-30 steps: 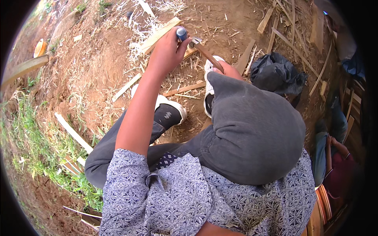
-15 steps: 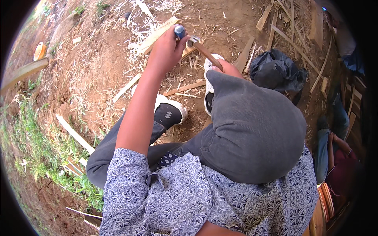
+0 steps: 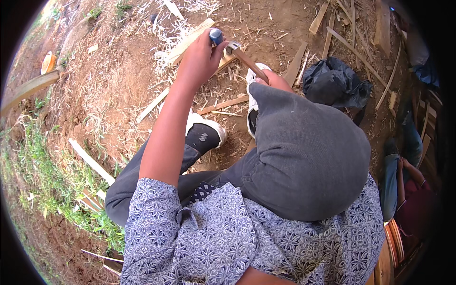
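My left hand [image 3: 197,61] is closed round a blue-handled tool [image 3: 216,36], its rounded end pointing up; the lower part of the tool is hidden. A claw hammer [image 3: 249,63] with a wooden handle is in my right hand [image 3: 277,80], partly covered by my raised right knee. The metal hammer head is close beside my left thumb, and I cannot tell whether they touch. Under the hands lies a narrow strip of wood [image 3: 225,62], partly covered. A wider pale board [image 3: 190,42] lies just beyond my left hand.
Wood shavings [image 3: 164,57] litter the brown soil. A black plastic bag [image 3: 335,83] sits right of my knee, with long wood offcuts [image 3: 354,47] beyond it. Grass [image 3: 52,166] grows at left. Another person [image 3: 413,185] is at the right edge.
My left hand and the blue-handled tool have shifted very slightly away from me. Both hands keep their holds, and the hammer is in nearly the same place.
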The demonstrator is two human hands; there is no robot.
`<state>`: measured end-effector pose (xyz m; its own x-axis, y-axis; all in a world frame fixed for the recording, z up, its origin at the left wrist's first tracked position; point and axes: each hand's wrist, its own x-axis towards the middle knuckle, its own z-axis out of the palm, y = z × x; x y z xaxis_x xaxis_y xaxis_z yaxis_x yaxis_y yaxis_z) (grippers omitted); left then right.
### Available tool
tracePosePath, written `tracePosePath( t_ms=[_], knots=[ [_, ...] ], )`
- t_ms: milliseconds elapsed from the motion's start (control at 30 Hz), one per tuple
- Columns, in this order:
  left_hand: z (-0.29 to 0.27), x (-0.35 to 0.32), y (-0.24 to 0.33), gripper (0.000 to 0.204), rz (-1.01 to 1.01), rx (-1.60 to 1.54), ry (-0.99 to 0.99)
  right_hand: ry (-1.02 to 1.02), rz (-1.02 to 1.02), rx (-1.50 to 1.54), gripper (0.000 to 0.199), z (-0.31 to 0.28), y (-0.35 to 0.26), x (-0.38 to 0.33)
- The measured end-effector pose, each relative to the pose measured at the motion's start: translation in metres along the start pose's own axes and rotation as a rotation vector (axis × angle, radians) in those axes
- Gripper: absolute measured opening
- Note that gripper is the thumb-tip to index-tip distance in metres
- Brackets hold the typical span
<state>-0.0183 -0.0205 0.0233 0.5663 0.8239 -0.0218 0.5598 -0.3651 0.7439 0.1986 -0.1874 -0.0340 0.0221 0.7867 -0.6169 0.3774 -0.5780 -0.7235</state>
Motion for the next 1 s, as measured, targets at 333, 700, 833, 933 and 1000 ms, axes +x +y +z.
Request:
tracePosePath(
  t_ms=[333, 700, 833, 933, 1000],
  knots=[
    [0.000, 0.002, 0.000, 0.022, 0.016, 0.035, 0.007, 0.006, -0.017, -0.013, 0.037, 0.002, 0.007, 0.004],
    [0.001, 0.006, 0.005, 0.024, 0.001, 0.064, -0.005, -0.008, 0.000, 0.005, 0.035, 0.003, 0.010, 0.006],
    [0.006, 0.006, 0.003, 0.026, 0.005, 0.023, 0.042, 0.001, 0.011, 0.052, 0.037, 0.002, 0.008, 0.004],
    [0.009, 0.008, -0.005, 0.030, 0.008, -0.074, 0.080, 0.046, 0.017, 0.115, 0.039, -0.009, 0.001, 0.006],
    [0.009, 0.007, -0.006, 0.030, 0.007, -0.136, 0.058, 0.084, 0.020, 0.113, 0.040, -0.032, -0.013, -0.002]
  ],
)
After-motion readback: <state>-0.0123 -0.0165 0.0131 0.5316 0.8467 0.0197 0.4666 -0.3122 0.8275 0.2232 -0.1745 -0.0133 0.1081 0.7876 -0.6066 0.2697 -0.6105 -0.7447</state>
